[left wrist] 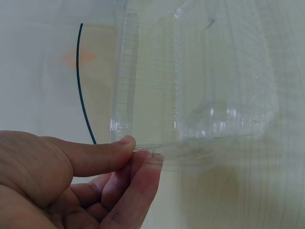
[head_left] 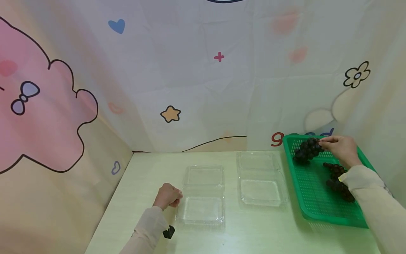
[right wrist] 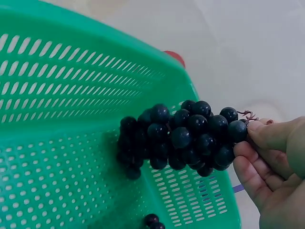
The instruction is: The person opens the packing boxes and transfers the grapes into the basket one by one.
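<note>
My right hand point(head_left: 344, 150) pinches the stem end of a bunch of dark grapes point(right wrist: 186, 136) between thumb and fingers. The bunch hangs at the far left corner of a green plastic basket point(head_left: 299, 190). A second bunch of dark grapes point(head_left: 337, 183) lies in the basket, partly hidden by the right sleeve. At the left, my left hand point(head_left: 168, 195) pinches the rim of a clear plastic clamshell box point(left wrist: 152, 95) between thumb and fingertips. The box lies unfolded on the table, lid side away from me.
Another clear clamshell box point(head_left: 261, 187) lies unfolded between the first box and the basket. A small black object point(head_left: 168, 232) shows by the left sleeve. A printed curtain point(head_left: 203, 88) closes off the back and sides of the pale table point(head_left: 253, 233).
</note>
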Motion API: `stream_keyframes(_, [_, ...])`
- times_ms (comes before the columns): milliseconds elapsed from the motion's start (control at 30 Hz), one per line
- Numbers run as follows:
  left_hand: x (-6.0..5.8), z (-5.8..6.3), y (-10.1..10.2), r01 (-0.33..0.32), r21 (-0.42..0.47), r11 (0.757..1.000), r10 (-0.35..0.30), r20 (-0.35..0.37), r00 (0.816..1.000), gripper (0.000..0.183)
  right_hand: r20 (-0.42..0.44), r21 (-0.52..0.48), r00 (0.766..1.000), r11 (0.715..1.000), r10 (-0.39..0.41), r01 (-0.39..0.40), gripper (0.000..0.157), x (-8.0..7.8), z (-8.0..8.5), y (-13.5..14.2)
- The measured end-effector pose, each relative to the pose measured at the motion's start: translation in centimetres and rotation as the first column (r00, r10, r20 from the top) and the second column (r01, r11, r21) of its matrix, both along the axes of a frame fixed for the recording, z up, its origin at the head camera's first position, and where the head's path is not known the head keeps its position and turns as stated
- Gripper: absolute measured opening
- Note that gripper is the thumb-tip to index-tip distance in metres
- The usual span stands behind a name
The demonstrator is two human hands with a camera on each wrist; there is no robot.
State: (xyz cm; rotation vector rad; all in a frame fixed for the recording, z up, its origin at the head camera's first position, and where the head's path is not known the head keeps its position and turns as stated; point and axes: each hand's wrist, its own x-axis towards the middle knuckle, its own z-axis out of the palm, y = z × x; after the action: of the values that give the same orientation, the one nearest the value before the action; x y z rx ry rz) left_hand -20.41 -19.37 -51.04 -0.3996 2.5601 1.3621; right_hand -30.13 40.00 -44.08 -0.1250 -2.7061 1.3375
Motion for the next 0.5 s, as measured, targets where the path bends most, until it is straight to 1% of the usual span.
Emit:
stream_keyframes(67, [0.0, 0.0, 0.0, 0.003, 0.001, 1.000, -0.003, 0.001, 1.000, 0.005, 0.009, 0.035, 1.000, 0.999, 0.006, -0.006, 0.044, 0.3, -0.1, 0.1])
stream_keyframes(200, [-0.2, 0.0, 0.0, 0.008, 0.001, 1.000, -0.008, 0.002, 1.000, 0.005, 0.023, 0.059, 0.999, 0.998, 0.025, -0.027, 0.046, 1.0, -0.3, 0.2])
stream_keyframes(500, [0.0, 0.0, 0.0, 0.012, 0.014, 1.000, -0.012, -0.005, 1.000, 0.004, 0.005, 0.123, 0.997, 0.990, 0.075, -0.075, 0.042, 2.3, -1.2, 0.3])
